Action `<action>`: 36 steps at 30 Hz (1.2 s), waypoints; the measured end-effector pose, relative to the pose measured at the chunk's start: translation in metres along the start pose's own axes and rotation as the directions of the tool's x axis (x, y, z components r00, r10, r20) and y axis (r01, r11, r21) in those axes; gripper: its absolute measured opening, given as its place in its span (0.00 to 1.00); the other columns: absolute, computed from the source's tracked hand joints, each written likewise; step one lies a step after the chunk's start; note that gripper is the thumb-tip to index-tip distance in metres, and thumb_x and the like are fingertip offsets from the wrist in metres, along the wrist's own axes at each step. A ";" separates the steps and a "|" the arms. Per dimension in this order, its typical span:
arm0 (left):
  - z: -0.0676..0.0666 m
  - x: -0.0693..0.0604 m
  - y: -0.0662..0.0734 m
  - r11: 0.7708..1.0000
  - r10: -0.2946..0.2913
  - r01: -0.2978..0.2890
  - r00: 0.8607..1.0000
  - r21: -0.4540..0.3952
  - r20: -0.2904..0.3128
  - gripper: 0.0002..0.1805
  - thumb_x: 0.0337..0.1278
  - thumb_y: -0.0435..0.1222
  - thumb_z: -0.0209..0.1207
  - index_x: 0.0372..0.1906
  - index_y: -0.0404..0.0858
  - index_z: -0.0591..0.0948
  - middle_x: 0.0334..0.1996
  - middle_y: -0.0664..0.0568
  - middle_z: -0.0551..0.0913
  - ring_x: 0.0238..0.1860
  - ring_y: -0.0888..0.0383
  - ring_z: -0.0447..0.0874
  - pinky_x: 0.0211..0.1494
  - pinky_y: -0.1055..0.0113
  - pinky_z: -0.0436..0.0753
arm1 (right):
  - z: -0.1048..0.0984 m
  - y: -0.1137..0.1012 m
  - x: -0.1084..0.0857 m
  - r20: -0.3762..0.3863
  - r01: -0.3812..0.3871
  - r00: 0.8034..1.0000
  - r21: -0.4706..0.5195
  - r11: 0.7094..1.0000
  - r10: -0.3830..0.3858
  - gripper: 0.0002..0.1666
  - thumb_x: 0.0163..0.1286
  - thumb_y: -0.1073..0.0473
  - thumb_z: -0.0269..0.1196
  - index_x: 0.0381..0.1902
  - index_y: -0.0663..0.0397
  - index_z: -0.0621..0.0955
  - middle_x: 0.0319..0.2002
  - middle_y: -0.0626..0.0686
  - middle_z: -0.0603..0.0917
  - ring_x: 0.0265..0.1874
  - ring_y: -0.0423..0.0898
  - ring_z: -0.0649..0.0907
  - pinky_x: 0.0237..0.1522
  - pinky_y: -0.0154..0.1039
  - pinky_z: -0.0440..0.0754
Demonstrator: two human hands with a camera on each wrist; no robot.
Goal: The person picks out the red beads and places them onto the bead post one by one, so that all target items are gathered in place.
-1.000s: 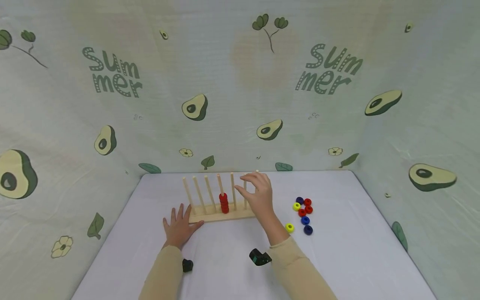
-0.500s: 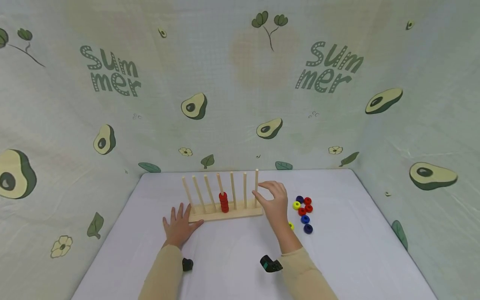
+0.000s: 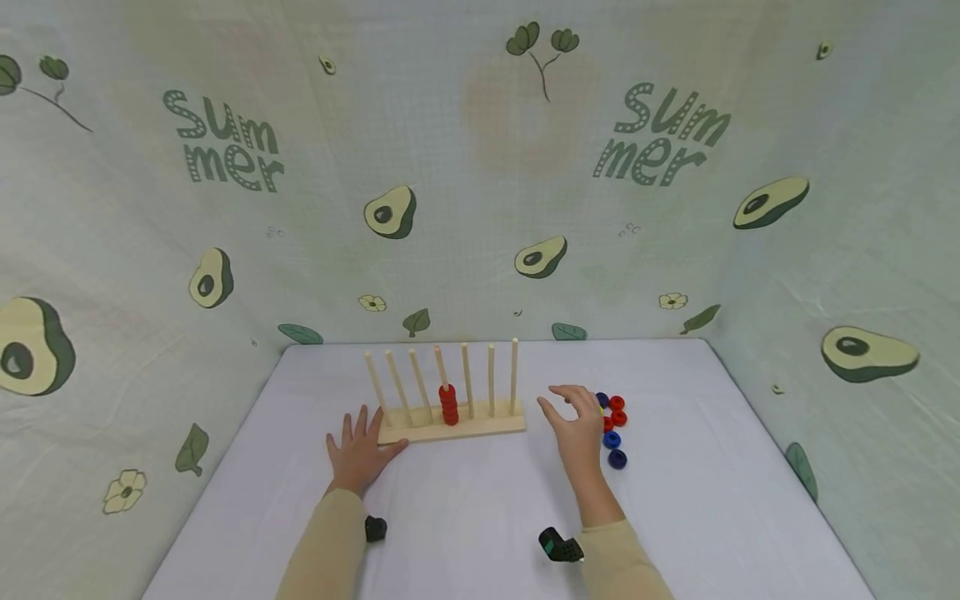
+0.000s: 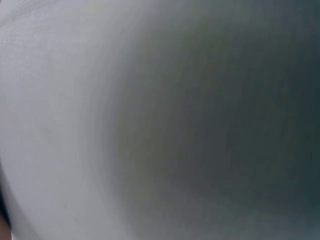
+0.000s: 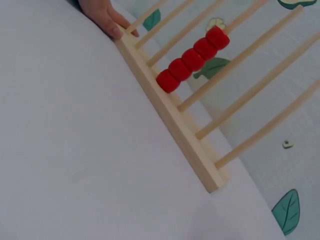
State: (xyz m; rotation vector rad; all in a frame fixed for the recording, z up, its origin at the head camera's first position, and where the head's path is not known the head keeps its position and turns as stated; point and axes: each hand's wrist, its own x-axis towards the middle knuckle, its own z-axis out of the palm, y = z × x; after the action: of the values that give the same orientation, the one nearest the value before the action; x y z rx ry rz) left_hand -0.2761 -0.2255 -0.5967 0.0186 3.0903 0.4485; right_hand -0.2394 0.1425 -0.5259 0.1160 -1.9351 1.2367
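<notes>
A wooden peg rack (image 3: 480, 427) with several upright pegs stands on the table, and a stack of red beads (image 3: 448, 406) sits on its middle peg. My left hand (image 3: 357, 458) rests against the rack's left end, fingers spread, thumb along the front. In the right wrist view, the left hand's fingers (image 5: 107, 20) touch that end. My right hand (image 3: 579, 433) hovers between rack and loose beads, thumb and forefinger apart, nothing seen between them. Just right of it lie red beads (image 3: 618, 418), a blue bead (image 3: 612, 440) and a dark blue bead (image 3: 617, 459). The hand partly hides a yellow bead.
The white table (image 3: 465, 517) runs back to a cloth backdrop (image 3: 457, 167) printed with avocados and leaves. A black wrist camera (image 3: 558, 546) is on the right wrist, another (image 3: 375, 529) on the left. The left wrist view is mostly dark blur.
My right hand has moved rightward and toward me, from the rack's right pegs to the loose beads, covering the front yellow one. The left hand and the rack have not moved.
</notes>
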 end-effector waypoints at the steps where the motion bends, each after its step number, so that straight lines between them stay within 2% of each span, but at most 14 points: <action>1: 0.000 0.000 0.000 1.000 0.000 0.000 1.000 0.001 0.001 0.56 0.50 0.73 0.50 0.76 0.41 0.56 0.76 0.36 0.47 0.74 0.31 0.36 0.65 0.27 0.33 | -0.002 0.003 -0.002 -0.011 -0.007 1.000 -0.001 1.000 0.007 0.13 0.51 0.65 0.77 0.36 0.56 0.87 0.36 0.49 0.85 0.35 0.47 0.76 0.40 0.38 0.71; 3: 0.001 0.000 0.000 1.000 0.002 -0.002 1.000 0.004 -0.005 0.56 0.50 0.73 0.50 0.76 0.41 0.57 0.76 0.36 0.48 0.74 0.31 0.36 0.65 0.27 0.34 | -0.005 0.007 -0.004 -0.022 -0.026 0.999 -0.001 1.000 0.025 0.13 0.52 0.65 0.77 0.37 0.57 0.87 0.36 0.50 0.85 0.35 0.48 0.76 0.39 0.37 0.71; 7: 0.000 -0.001 0.001 1.000 0.002 -0.002 1.000 -0.006 -0.016 0.56 0.50 0.73 0.52 0.76 0.41 0.58 0.75 0.36 0.49 0.73 0.31 0.38 0.64 0.27 0.35 | -0.012 0.013 -0.009 -0.031 -0.065 0.997 -0.018 0.998 0.064 0.13 0.53 0.65 0.76 0.37 0.56 0.87 0.36 0.51 0.85 0.34 0.51 0.77 0.36 0.42 0.72; 11: -0.001 -0.001 0.002 1.000 -0.005 0.005 1.000 -0.002 0.001 0.56 0.50 0.72 0.52 0.76 0.41 0.57 0.76 0.36 0.48 0.74 0.32 0.36 0.65 0.27 0.34 | -0.019 0.018 -0.014 -0.026 -0.121 0.992 -0.022 0.992 0.120 0.12 0.54 0.65 0.75 0.38 0.56 0.87 0.37 0.51 0.84 0.35 0.54 0.77 0.36 0.47 0.73; 13: -0.002 -0.001 0.002 1.000 -0.007 0.007 1.000 0.000 0.006 0.56 0.50 0.73 0.51 0.76 0.42 0.56 0.76 0.36 0.47 0.74 0.32 0.36 0.65 0.27 0.33 | -0.023 0.021 -0.016 -0.026 -0.153 0.988 -0.018 0.988 0.152 0.13 0.54 0.65 0.75 0.38 0.57 0.87 0.38 0.52 0.83 0.35 0.55 0.77 0.36 0.45 0.72; 16: -0.002 -0.002 0.002 1.000 -0.001 0.001 1.000 -0.008 -0.006 0.56 0.50 0.72 0.52 0.76 0.41 0.57 0.76 0.36 0.48 0.74 0.32 0.36 0.64 0.27 0.34 | -0.028 0.025 -0.019 -0.041 -0.200 0.979 -0.028 0.979 0.199 0.13 0.54 0.66 0.75 0.39 0.58 0.86 0.39 0.51 0.82 0.36 0.54 0.78 0.37 0.36 0.72; 20: -0.001 -0.002 0.002 1.000 0.006 -0.006 1.000 -0.001 -0.020 0.56 0.49 0.73 0.51 0.76 0.41 0.58 0.75 0.36 0.49 0.74 0.31 0.38 0.64 0.27 0.36 | -0.033 0.031 -0.022 -0.062 -0.227 0.973 -0.039 0.973 0.224 0.14 0.53 0.67 0.75 0.39 0.60 0.86 0.39 0.53 0.81 0.36 0.56 0.77 0.36 0.26 0.70; 30: 0.001 0.000 0.000 1.000 0.003 -0.003 1.000 -0.009 -0.003 0.57 0.49 0.75 0.49 0.77 0.42 0.56 0.76 0.37 0.47 0.74 0.32 0.35 0.64 0.27 0.33 | -0.041 0.050 -0.028 -0.108 -0.288 0.953 -0.049 0.956 0.281 0.17 0.52 0.69 0.75 0.41 0.66 0.85 0.35 0.62 0.81 0.30 0.59 0.77 0.32 0.33 0.72; 36: 0.004 0.002 -0.002 1.000 0.005 -0.005 1.000 -0.002 -0.013 0.58 0.48 0.76 0.48 0.76 0.41 0.57 0.76 0.36 0.47 0.73 0.31 0.36 0.64 0.27 0.34 | -0.045 0.057 -0.029 -0.109 -0.336 0.939 -0.079 0.939 0.327 0.17 0.53 0.69 0.75 0.42 0.66 0.85 0.35 0.62 0.80 0.28 0.54 0.77 0.29 0.22 0.70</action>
State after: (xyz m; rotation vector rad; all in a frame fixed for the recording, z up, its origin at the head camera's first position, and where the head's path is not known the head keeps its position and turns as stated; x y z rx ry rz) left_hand -0.2780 -0.2265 -0.6008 0.0231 3.1034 0.4542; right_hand -0.2212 0.1981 -0.5779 -0.3272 -1.9808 1.3335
